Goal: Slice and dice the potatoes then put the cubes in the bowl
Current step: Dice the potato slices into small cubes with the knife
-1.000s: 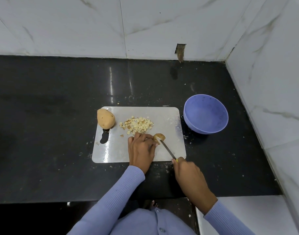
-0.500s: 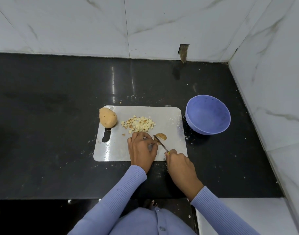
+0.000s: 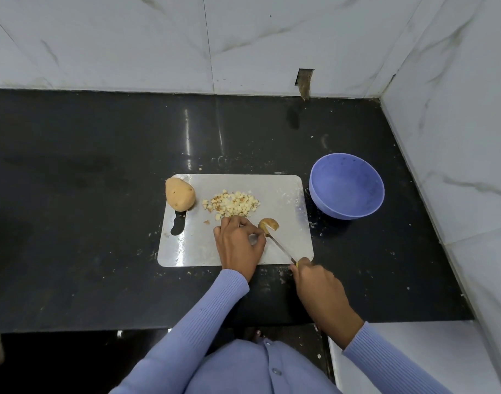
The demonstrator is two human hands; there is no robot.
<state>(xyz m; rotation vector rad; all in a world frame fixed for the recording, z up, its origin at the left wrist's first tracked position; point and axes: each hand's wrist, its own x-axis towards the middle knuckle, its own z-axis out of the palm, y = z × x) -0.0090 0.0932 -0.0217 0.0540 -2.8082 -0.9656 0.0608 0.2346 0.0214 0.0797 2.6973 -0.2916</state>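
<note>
Presently the potato piece [image 3: 269,224] lies on the cutting board [image 3: 283,194], just beside the left hand [image 3: 238,241], whose fingers are curled; whether they touch the piece cannot be told. The right hand [image 3: 319,288] grips the knife [image 3: 280,248], blade tip at the piece. Diced cubes [image 3: 232,206] sit just beyond the left hand; whole potato [image 3: 179,193] further left. Bowl [image 3: 346,185] stands right of the board.

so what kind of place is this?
Most likely a home kitchen counter corner: a black stone countertop against white marble-look wall tiles, with a steel cutting board holding diced potato beside a purple bowl.
</note>
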